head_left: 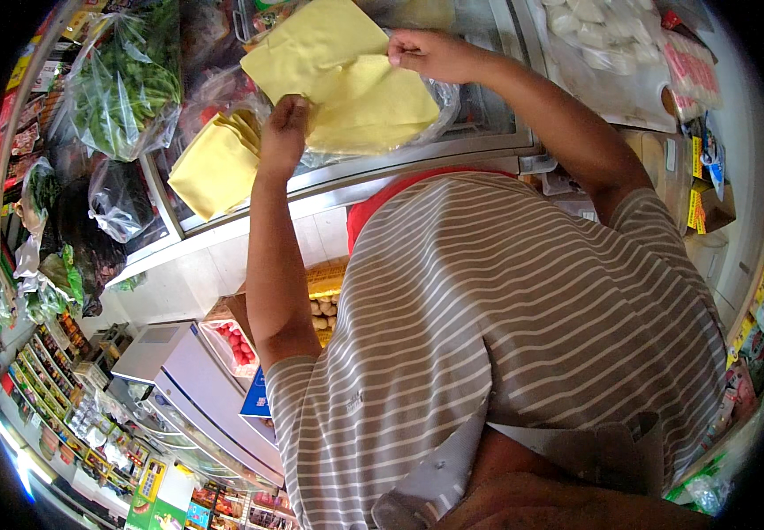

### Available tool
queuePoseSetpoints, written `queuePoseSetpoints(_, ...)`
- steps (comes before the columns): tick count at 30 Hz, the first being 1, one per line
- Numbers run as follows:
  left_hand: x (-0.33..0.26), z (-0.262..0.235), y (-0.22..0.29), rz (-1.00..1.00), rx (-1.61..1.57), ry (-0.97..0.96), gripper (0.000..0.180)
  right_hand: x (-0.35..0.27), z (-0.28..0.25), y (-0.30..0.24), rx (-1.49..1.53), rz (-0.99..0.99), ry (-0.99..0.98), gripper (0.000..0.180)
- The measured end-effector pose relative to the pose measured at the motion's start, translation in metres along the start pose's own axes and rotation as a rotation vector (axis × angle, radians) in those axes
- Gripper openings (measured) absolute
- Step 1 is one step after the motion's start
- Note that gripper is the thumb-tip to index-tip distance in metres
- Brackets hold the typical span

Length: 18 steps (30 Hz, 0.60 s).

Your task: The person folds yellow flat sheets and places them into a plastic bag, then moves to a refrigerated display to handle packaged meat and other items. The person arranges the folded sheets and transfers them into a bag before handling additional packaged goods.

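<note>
Both hands gripped thin yellow sheets [346,79] over the glass-topped freezer [417,155], the right hand [430,55] pinching an upper sheet's edge as if to peel it free while the left hand [285,132] clasped the lower ones beside a folded yellow stack [214,168]
</note>
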<state>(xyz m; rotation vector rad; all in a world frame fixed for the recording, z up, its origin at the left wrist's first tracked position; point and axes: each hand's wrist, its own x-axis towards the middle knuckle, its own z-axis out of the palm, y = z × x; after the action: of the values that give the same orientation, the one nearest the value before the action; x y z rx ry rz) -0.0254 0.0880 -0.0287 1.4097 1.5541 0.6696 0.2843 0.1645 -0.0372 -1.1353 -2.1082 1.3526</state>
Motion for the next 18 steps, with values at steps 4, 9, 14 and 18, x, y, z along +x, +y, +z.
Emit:
queuePoseSetpoints(4, -0.033, -0.013, 0.032, 0.106, -0.146, 0.062, 0.023, -0.029, -0.015, -0.066, -0.033, -0.028, -0.028, 0.017)
queuePoseSetpoints(9, -0.096, -0.001, 0.029, 0.061, -0.074, -0.026, 0.025, -0.090, -0.010, -0.083, -0.039, 0.041, -0.135, 0.019)
queuePoseSetpoints(14, -0.087, 0.023, -0.001, -0.074, -0.069, -0.155, 0.029, -0.079, 0.012, -0.045, 0.002, 0.050, -0.133, 0.018)
queuePoseSetpoints(18, -0.019, 0.027, -0.039, -0.074, -0.161, -0.006, 0.033, -0.016, 0.031, 0.008, -0.123, -0.019, 0.104, 0.021)
